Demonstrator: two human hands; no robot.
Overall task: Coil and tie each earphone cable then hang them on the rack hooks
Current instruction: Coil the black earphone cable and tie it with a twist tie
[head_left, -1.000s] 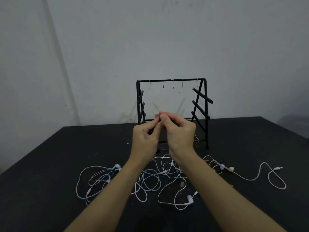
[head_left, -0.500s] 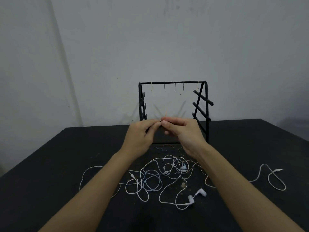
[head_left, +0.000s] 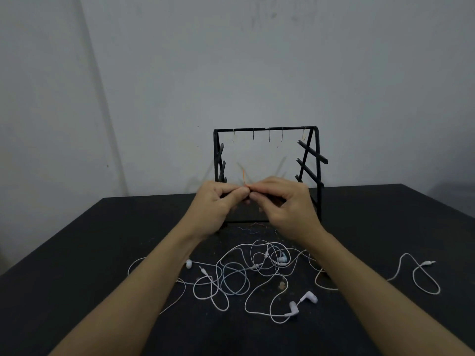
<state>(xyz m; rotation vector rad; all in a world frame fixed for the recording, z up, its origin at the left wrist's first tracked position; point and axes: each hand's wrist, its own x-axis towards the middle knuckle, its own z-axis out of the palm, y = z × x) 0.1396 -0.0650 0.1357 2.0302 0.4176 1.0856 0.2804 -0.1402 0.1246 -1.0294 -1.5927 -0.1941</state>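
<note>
Both hands were raised above the desk (head_left: 77, 253) in front of the rack (head_left: 267, 129). The left hand (head_left: 216, 206) and right hand (head_left: 288, 209) met fingertip to fingertip, each grip pinched on a thin orange twist tie (head_left: 243, 179) whose free end stood up between them. The earphone cables (head_left: 239, 276) lay loose on the desk below and nearer the camera, well apart from either grip, in one white tangle; how many sets made it up could not be told. Four earbuds showed, two of them side by side at the front (head_left: 300, 303), and two plugs. Five small hooks (head_left: 269, 134) hung from the rack's top bar, all bare. A few more thin ties (head_left: 250, 228) lay at the rack's foot. The forearms crossed over parts of the tangle and hid some cable.
</note>
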